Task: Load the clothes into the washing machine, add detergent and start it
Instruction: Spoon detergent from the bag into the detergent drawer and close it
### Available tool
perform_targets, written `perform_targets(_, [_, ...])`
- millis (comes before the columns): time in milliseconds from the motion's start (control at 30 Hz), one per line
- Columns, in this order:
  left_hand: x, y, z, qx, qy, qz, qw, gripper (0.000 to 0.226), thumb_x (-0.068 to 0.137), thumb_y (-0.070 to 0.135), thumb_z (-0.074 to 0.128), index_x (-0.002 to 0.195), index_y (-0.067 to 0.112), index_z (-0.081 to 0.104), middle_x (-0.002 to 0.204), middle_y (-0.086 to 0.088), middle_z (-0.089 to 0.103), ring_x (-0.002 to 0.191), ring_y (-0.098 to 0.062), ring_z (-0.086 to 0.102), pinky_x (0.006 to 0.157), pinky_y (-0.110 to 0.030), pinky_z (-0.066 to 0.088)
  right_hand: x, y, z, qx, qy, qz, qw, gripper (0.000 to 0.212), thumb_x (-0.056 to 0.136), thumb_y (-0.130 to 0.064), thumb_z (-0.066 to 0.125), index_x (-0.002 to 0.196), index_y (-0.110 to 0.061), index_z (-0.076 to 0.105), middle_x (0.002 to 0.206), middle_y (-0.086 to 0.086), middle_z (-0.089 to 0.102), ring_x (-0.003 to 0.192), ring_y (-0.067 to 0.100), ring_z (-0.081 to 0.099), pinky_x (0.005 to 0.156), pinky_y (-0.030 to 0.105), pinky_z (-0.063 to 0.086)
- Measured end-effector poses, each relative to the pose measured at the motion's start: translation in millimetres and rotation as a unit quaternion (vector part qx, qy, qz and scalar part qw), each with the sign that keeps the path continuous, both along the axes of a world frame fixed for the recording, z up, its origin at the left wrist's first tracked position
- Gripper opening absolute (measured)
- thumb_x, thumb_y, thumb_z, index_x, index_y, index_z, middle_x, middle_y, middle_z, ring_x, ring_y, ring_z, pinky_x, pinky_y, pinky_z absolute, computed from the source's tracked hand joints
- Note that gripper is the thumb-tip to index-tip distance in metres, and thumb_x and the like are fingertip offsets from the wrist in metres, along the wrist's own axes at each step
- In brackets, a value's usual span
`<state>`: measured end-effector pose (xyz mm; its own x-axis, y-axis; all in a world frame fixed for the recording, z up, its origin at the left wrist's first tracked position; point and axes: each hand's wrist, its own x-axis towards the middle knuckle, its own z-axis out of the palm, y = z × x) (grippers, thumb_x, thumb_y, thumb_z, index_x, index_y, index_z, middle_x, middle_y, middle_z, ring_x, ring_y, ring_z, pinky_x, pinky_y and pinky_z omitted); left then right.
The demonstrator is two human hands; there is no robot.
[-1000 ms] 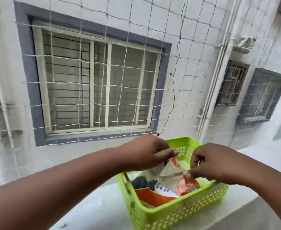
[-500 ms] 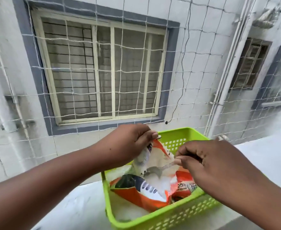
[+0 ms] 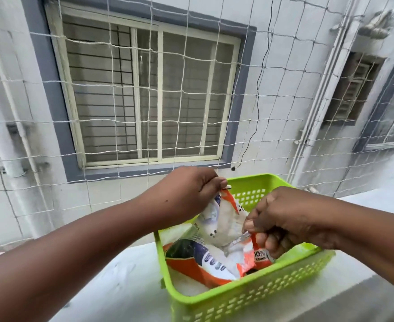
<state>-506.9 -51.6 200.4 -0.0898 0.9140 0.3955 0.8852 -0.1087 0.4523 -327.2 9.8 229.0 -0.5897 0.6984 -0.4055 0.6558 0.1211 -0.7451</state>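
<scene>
An orange and white detergent bag lies in a lime green plastic basket on a pale ledge. My left hand pinches the bag's top edge and holds it up over the basket's far side. My right hand pinches the opposite edge of the bag's mouth, nearer the basket's right wall. The mouth is pulled apart between them and white powder shows inside. No washing machine and no clothes are in view.
The ledge carries the basket near its outer edge. A white rope safety net hangs just behind it. Beyond the net are a barred window, a tiled wall and drain pipes.
Both hands have spread the bag's mouth wider; the left hand lifted its edge up, and the right hand sank lower towards the basket. The view has tilted down a little.
</scene>
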Motion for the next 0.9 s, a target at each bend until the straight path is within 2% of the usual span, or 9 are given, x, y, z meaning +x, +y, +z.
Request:
perform_targets(67, [0,1,0,-0.002,-0.007,0.002,1.000,0.037,0.097,0.041,0.046,0.085,0.012,0.065,0.066,0.002,0.055,0.063,-0.014,0.051,0.062,-0.031,0.039,2,-1,2,-0.016,0.011,-0.024,1.000,0.012,0.090,0.000,0.057,0.079,-0.001,0.063,0.050,0.006,0.058,0.036,0.012,0.049,0.041,0.022,0.050])
perform_targets(200, [0,1,2,-0.018,-0.022,0.007,1.000,0.037,0.098,0.039,0.047,0.071,0.015,0.057,0.058,0.004,0.046,0.053,-0.007,0.041,0.049,-0.020,0.029,6,-4,10,-0.019,0.013,-0.063,0.998,0.013,0.090,-0.001,0.057,0.078,-0.002,0.063,0.052,0.005,0.058,0.037,0.011,0.048,0.045,0.024,0.051])
perform_targets(267, [0,1,2,-0.029,-0.022,0.006,0.999,0.039,0.098,0.039,0.047,0.075,0.010,0.059,0.059,0.003,0.047,0.054,-0.008,0.041,0.050,-0.023,0.031,10,-8,14,-0.016,0.017,-0.085,0.996,0.014,0.089,0.000,0.058,0.076,-0.002,0.064,0.050,0.005,0.056,0.037,0.011,0.045,0.042,0.022,0.048])
perform_targets(333, [0,3,3,-0.038,-0.031,0.004,0.999,0.041,0.098,0.038,0.048,0.079,0.005,0.061,0.066,-0.005,0.055,0.057,-0.014,0.045,0.055,-0.028,0.034,15,-12,16,-0.008,0.019,-0.104,0.994,0.015,0.089,0.000,0.058,0.075,-0.001,0.064,0.049,0.004,0.054,0.036,0.011,0.042,0.040,0.021,0.045])
perform_targets(433, [-2,6,2,-0.049,-0.065,-0.007,0.997,0.043,0.097,0.037,0.049,0.079,0.000,0.061,0.074,-0.016,0.062,0.066,-0.023,0.053,0.061,-0.029,0.038,19,-20,19,0.000,0.030,-0.139,0.990,0.014,0.089,-0.001,0.057,0.077,0.000,0.065,0.047,0.003,0.053,0.035,0.010,0.042,0.039,0.020,0.044])
perform_targets(567, [-4,7,2,-0.060,-0.110,-0.016,0.992,0.044,0.096,0.037,0.051,0.077,-0.001,0.063,0.063,-0.008,0.061,0.059,-0.021,0.055,0.061,-0.030,0.045,21,-28,25,-0.006,0.028,-0.178,0.984,0.013,0.091,-0.002,0.055,0.082,0.001,0.064,0.046,0.001,0.051,0.033,0.007,0.041,0.039,0.017,0.045])
perform_targets(733, [-2,6,4,-0.058,-0.115,-0.016,0.991,0.041,0.097,0.037,0.050,0.067,0.010,0.061,0.055,-0.002,0.058,0.050,-0.015,0.052,0.051,-0.023,0.036,26,-30,31,-0.008,0.021,-0.207,0.978,0.014,0.092,-0.003,0.052,0.086,0.001,0.064,0.043,-0.001,0.050,0.030,0.005,0.040,0.035,0.015,0.043])
perform_targets(900, [-2,8,2,-0.058,-0.143,-0.021,0.988,0.044,0.096,0.037,0.052,0.073,0.001,0.064,0.058,-0.007,0.061,0.054,-0.021,0.053,0.059,-0.027,0.042,35,-33,37,-0.012,0.042,-0.219,0.975,0.013,0.091,-0.002,0.051,0.087,0.000,0.063,0.043,-0.002,0.051,0.030,0.005,0.041,0.036,0.015,0.044])
